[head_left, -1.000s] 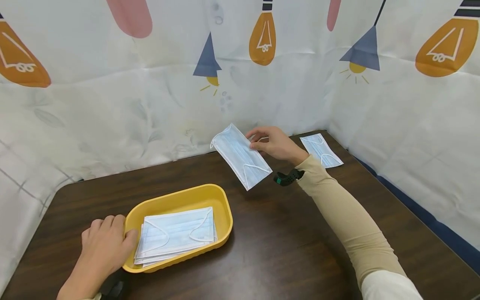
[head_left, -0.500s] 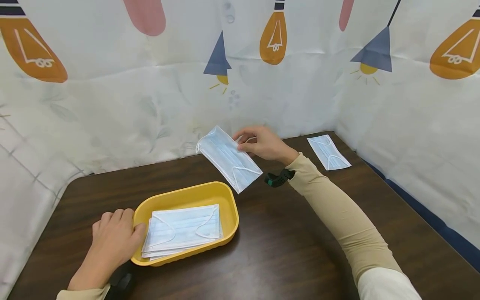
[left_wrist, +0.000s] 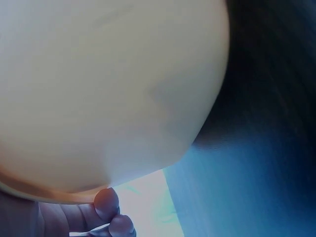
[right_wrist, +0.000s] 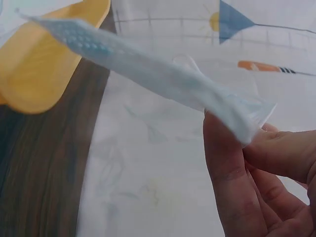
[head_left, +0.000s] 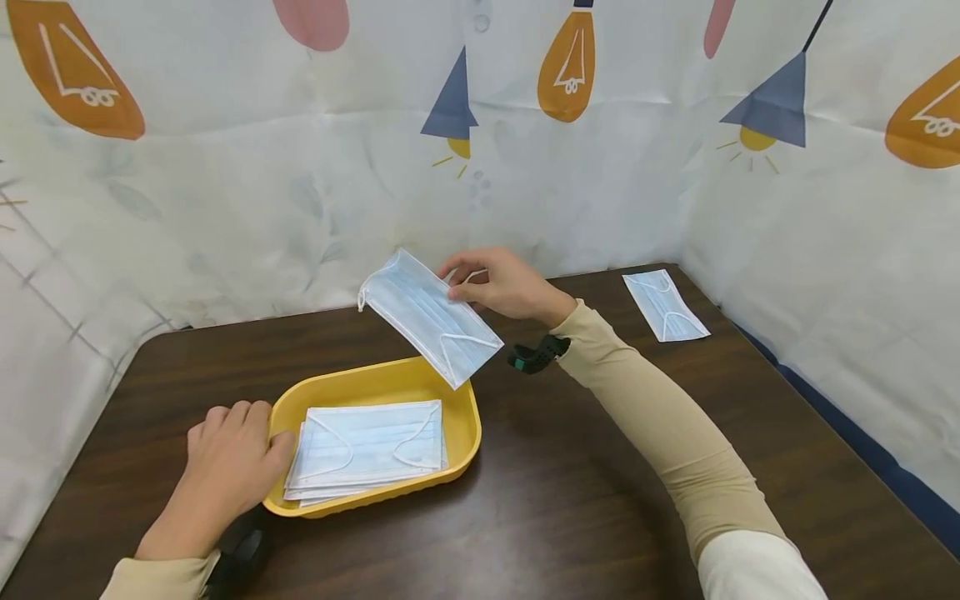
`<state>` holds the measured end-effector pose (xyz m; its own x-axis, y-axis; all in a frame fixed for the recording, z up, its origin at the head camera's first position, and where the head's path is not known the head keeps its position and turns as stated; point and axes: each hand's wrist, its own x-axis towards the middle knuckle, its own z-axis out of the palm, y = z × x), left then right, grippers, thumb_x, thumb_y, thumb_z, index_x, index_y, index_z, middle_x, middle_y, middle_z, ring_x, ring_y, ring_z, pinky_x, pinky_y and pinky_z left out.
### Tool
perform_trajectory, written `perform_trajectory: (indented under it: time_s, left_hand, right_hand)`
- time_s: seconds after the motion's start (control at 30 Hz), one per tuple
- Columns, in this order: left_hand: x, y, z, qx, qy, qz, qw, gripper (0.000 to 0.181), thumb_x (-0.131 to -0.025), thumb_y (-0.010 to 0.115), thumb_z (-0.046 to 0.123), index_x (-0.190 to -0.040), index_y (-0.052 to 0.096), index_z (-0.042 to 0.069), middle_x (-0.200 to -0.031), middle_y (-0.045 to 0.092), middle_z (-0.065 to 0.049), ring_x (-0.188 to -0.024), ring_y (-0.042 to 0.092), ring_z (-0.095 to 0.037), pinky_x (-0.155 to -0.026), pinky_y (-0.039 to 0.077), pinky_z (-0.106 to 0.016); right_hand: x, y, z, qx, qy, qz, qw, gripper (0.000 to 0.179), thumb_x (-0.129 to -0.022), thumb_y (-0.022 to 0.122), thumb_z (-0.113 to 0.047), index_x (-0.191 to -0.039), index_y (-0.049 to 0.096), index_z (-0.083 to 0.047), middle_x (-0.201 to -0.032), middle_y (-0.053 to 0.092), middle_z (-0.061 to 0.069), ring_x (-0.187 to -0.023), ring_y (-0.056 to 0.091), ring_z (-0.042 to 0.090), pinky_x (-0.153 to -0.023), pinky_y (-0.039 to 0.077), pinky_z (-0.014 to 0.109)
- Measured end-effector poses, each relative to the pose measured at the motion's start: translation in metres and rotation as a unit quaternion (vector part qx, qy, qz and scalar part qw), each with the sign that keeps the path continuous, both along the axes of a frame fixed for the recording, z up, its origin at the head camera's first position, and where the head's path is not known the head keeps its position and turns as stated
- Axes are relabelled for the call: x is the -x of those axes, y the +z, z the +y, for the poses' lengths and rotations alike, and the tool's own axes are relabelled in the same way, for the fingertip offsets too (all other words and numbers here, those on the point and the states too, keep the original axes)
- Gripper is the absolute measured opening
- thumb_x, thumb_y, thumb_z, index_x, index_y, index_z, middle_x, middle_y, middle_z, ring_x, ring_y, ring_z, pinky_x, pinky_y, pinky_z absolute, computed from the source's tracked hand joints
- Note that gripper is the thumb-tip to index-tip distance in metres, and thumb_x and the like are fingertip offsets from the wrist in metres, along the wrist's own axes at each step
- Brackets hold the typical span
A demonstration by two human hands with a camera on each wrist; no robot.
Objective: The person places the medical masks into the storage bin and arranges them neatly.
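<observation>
My right hand (head_left: pixel 506 283) pinches a pale blue face mask (head_left: pixel 431 312) by its edge between thumb and fingers. The mask hangs tilted in the air, its lower corner over the back right rim of a yellow basket (head_left: pixel 360 379). In the right wrist view the held mask (right_wrist: pixel 148 74) is seen nearly edge-on. Inside the basket lies a stack of face masks (head_left: pixel 375 442) with white ear loops. My left hand (head_left: pixel 232 458) grips the basket's left end. The left wrist view shows its fingertips (left_wrist: pixel 106 202) at the rim, against the pale, washed-out basket wall (left_wrist: pixel 113 98).
Another face mask (head_left: pixel 666 305) lies flat at the table's far right corner. The dark brown wooden table (head_left: pixel 570 475) meets a printed white curtain (head_left: pixel 337 167) behind and at the right. A black band (head_left: pixel 538 354) is on my right wrist.
My right hand has moved left with the face mask, from beyond the basket's right side to its back right rim. The head view has shifted slightly. My left hand stays on the basket.
</observation>
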<state>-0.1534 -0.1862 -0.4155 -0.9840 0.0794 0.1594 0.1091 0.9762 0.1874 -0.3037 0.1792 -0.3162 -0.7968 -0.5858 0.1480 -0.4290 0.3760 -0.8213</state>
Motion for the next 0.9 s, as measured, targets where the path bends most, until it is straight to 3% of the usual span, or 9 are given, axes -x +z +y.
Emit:
perform_trajectory:
  time_s: [0.2,0.47,0.67,0.9]
  left_hand:
    - [0.004,0.004,0.004,-0.001,-0.004,0.012,0.9999,0.034,-0.093,0.045,0.022,-0.102,0.059,-0.008,-0.094,0.059,-0.023,-0.094,0.045,-0.047,-0.078,0.035,-0.061]
    - [0.004,0.005,0.005,0.001,-0.004,-0.001,1.0,0.036,-0.093,0.045,0.023,-0.105,0.059,-0.009,-0.1,0.061,-0.026,-0.1,0.046,-0.05,-0.081,0.036,-0.063]
    - [0.002,0.004,0.003,0.004,-0.002,0.001,1.0,0.037,-0.094,0.046,0.023,-0.105,0.059,-0.009,-0.1,0.061,-0.027,-0.099,0.045,-0.05,-0.081,0.036,-0.063]
    - [0.001,0.002,0.001,-0.001,-0.002,0.006,1.0,0.034,-0.093,0.047,0.023,-0.101,0.059,-0.008,-0.096,0.061,-0.026,-0.097,0.046,-0.051,-0.079,0.036,-0.063]
  right_hand:
    - [-0.002,0.006,-0.016,-0.002,0.016,0.003,0.9999,0.026,-0.097,0.07,-0.013,-0.123,0.069,-0.012,-0.108,0.073,0.012,-0.093,0.076,0.022,-0.075,0.064,0.035]
    - [-0.004,0.007,-0.037,-0.015,0.051,0.023,0.9983,0.025,-0.096,0.071,-0.012,-0.121,0.07,-0.011,-0.106,0.074,0.01,-0.09,0.075,0.02,-0.076,0.063,0.033]
    - [-0.005,0.003,-0.052,-0.01,0.08,0.029,0.9963,0.025,-0.095,0.071,-0.009,-0.12,0.07,-0.008,-0.103,0.075,0.012,-0.092,0.073,0.02,-0.082,0.063,0.04]
    - [-0.006,0.0,-0.066,-0.045,0.096,0.074,0.9916,0.024,-0.095,0.073,-0.012,-0.119,0.074,-0.012,-0.107,0.076,0.005,-0.096,0.071,0.011,-0.084,0.058,0.023]
